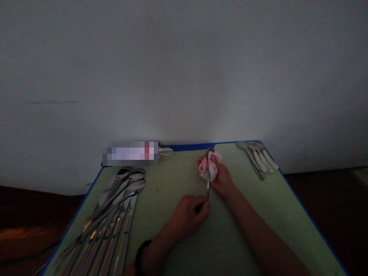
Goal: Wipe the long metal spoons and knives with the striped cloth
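Note:
A metal spoon (207,188) is held up over the middle of the table, bowl end pointing away from me. My left hand (191,212) pinches the end of its handle between thumb and fingers. Around the upper part of the spoon, my right hand (220,177) grips a pink and white cloth (212,168). The rounded bowl shows just above the cloth; the neck is covered by it. A dark band circles my left wrist.
Several long metal spoons and other cutlery (115,214) lie piled on the left of the green table (169,176). At the back right rest a spoon (250,159) and several white-handled forks (261,157). A blurred-out flat object (130,153) with a white cord loop stands by the wall.

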Demonstrator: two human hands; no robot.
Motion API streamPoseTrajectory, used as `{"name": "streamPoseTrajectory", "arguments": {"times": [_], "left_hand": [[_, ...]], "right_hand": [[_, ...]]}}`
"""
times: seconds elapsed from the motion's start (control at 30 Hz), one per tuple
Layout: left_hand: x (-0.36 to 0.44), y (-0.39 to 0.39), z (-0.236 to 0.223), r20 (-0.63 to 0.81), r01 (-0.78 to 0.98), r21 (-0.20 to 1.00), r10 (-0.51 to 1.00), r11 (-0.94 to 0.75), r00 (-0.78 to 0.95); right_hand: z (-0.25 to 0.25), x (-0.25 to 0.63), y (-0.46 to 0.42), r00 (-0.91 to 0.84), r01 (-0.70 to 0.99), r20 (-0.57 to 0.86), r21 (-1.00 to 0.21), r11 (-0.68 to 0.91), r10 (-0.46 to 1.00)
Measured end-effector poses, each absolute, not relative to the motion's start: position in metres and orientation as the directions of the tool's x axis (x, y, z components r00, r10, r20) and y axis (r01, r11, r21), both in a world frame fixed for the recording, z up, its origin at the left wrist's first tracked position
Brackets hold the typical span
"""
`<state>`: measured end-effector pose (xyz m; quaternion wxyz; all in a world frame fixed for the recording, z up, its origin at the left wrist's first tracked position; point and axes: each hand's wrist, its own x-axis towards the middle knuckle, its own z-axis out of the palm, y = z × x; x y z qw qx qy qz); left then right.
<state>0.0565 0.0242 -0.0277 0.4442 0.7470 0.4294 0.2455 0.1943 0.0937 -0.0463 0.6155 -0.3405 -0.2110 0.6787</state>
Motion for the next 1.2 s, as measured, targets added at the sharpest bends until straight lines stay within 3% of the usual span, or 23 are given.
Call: {"name": "streamPoseTrajectory", "arguments": {"times": [0.17,0.37,0.6,0.87,1.2], "left_hand": [[0.055,0.024,-0.023,-0.055,0.431,0.867,0.813,-0.249,0.580],[0.060,0.030,-0.021,-0.109,0.353,0.934,0.901,-0.051,0.421],[0.061,0.029,-0.022,-0.097,0.434,0.895,0.907,-0.101,0.410],[0.056,0.031,-0.026,-0.125,0.460,0.878,0.865,-0.132,0.486],[0.055,0.034,-0.029,-0.057,0.428,0.881,0.853,-0.201,0.519]], "right_hand": [[-0.048,0.196,0.097,0.017,-0.679,-0.161,-0.727,-0.107,0.987],[-0.050,0.194,0.096,-0.020,-0.622,-0.108,-0.777,-0.097,0.994],[-0.037,0.194,0.095,0.005,-0.739,-0.135,-0.667,-0.087,0.991],[-0.047,0.195,0.095,0.066,-0.458,-0.084,-0.888,-0.045,0.994],[-0.051,0.197,0.097,0.219,-0.376,-0.066,-0.926,0.022,0.973]]}}
